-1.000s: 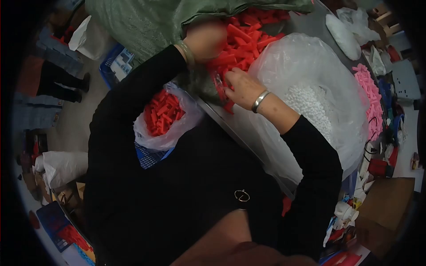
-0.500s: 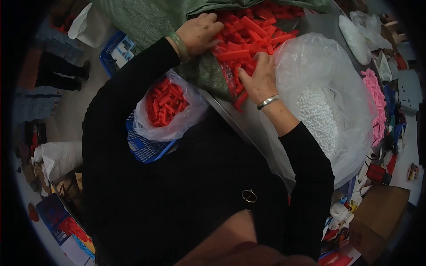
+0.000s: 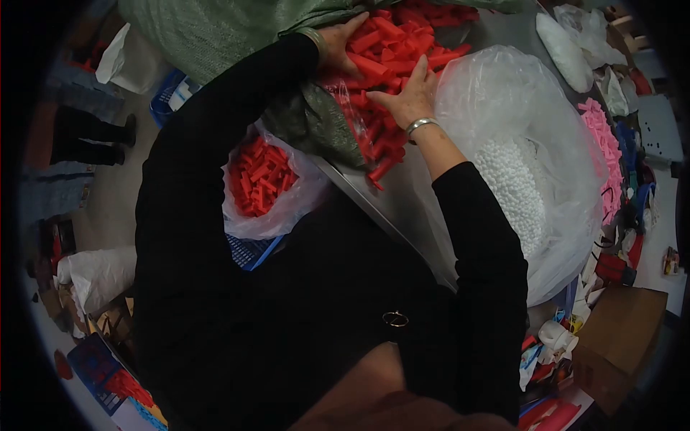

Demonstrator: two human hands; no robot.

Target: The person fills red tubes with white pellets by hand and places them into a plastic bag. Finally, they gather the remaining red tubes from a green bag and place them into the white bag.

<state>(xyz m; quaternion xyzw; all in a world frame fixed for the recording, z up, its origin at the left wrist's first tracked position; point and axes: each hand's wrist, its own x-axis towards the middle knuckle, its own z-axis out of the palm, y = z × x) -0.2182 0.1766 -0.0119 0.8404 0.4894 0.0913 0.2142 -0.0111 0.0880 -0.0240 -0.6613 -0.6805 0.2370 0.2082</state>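
A heap of red plastic pieces (image 3: 392, 54) spills from the mouth of a green woven sack (image 3: 208, 36) at the top. On the heap's left side is my left hand (image 3: 341, 47), its fingers and thumb spread against the pieces. My right hand (image 3: 412, 99) rests at the heap's right edge, thumb and fingers apart, touching the pieces. Some fingertips are hard to make out among the red. Below my left arm, a clear plastic bag (image 3: 277, 224) holds more of the red pieces and sits on a blue basket (image 3: 248, 253).
Right of my right hand stands a big clear bag (image 3: 474, 86) with small white beads (image 3: 510, 194). Pink pieces (image 3: 604, 158) lie beyond it on the metal table (image 3: 374, 205). A cardboard box (image 3: 618, 330) is at lower right. Another person's legs (image 3: 93, 133) show at left.
My left hand has moved up and its fingers have spread wider along the heap. My right hand has shifted slightly left and up. The pieces under them look pushed together.
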